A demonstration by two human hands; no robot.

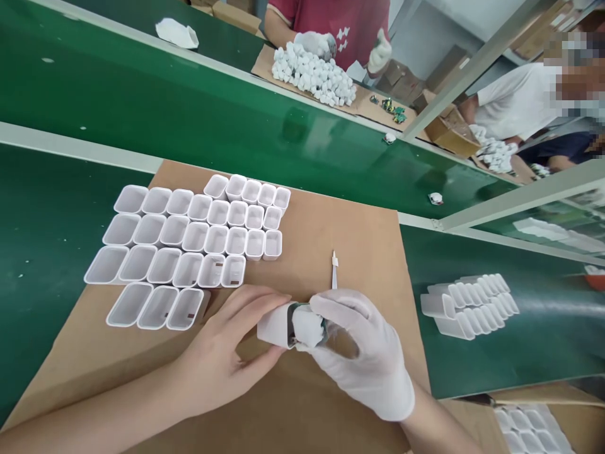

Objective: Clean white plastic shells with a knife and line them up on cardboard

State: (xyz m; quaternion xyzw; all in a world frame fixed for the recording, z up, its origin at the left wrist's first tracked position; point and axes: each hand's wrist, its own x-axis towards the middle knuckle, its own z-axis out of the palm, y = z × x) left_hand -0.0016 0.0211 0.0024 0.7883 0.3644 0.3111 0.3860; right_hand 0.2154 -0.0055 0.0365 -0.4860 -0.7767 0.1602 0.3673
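Observation:
My bare left hand (236, 347) grips a white plastic housing (274, 326) between thumb and fingers, its open end turned to the right. At that opening, my gloved right hand (363, 347) pinches a white block-like part (308, 326) with a dark green edge. The part sits at the mouth of the housing; how far it reaches inside is hidden. Just beyond my right fingers, white-tipped tweezers (334, 271) lie on the cardboard (350, 233). Rows of open white housings (196, 236) stand left of my hands, several with a small dark patch inside.
Stacked white housings (467, 306) lie on the green bench at right. Beyond a metal rail (80, 148) runs a green belt (189, 120) carrying small white parts (435, 198). Across it, a person in a red shirt (326, 19) works by a pile of white parts (312, 74).

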